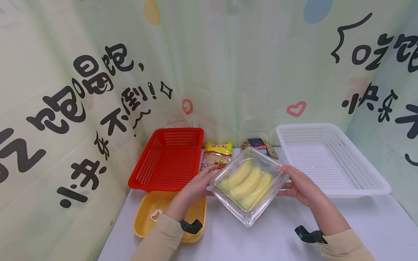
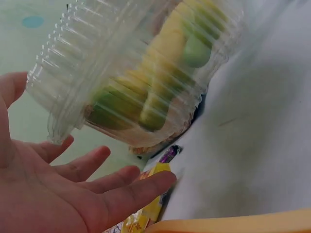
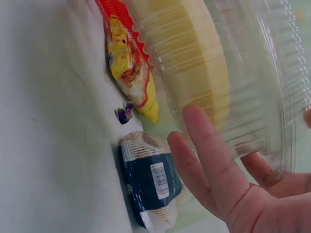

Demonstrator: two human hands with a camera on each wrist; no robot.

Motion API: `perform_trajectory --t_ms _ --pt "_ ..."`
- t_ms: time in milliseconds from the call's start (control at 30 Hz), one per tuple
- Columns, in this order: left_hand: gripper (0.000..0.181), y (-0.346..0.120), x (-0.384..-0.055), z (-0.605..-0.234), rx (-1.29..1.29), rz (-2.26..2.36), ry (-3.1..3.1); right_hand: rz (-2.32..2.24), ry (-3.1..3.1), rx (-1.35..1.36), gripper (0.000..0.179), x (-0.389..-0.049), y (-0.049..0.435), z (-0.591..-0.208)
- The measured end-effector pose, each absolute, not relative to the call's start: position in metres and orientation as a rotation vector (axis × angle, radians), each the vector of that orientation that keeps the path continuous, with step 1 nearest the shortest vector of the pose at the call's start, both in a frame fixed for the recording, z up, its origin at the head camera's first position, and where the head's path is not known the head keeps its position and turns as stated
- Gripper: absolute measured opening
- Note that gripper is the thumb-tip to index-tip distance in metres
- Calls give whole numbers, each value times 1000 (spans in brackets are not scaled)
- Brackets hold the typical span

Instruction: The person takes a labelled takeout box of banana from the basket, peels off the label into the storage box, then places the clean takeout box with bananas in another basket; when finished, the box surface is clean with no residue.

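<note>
A clear plastic clamshell box is raised at a tilt above the table, its lid closed over several yellow bananas with green ends. At its left corner is my left hand; in the left wrist view that hand's fingers spread nearly straight below the box, and the thumb reaches the lid's edge. My right hand holds the opposite corner, thumb on the lid and fingers beneath. The right wrist view has its fingertips right against the box's side.
A red basket stands at the back left, a yellow basin with a banana sticker before it. At the right is a white basket. Behind the box lie a yellow-topped food packet and a dark-labelled pasta bag, near the curtain.
</note>
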State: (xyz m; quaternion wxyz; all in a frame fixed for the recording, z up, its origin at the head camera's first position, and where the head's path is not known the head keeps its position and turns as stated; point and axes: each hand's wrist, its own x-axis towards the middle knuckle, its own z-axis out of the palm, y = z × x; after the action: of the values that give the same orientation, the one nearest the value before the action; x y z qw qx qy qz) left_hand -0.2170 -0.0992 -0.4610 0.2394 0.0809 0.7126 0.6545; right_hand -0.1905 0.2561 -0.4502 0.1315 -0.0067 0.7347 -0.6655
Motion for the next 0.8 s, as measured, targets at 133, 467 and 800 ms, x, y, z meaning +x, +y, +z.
perform_trajectory --t_ms 133,467,800 --pt "66 -100 -223 -461 278 1750 1898 -1933 2122 -44 61 -192 256 -448" --pt "60 -95 -225 -458 350 1737 1721 -1911 2084 -28 65 -195 252 -445" --pt "52 -92 -222 -462 308 1778 1719 -1881 2071 -7 71 -197 251 -442"
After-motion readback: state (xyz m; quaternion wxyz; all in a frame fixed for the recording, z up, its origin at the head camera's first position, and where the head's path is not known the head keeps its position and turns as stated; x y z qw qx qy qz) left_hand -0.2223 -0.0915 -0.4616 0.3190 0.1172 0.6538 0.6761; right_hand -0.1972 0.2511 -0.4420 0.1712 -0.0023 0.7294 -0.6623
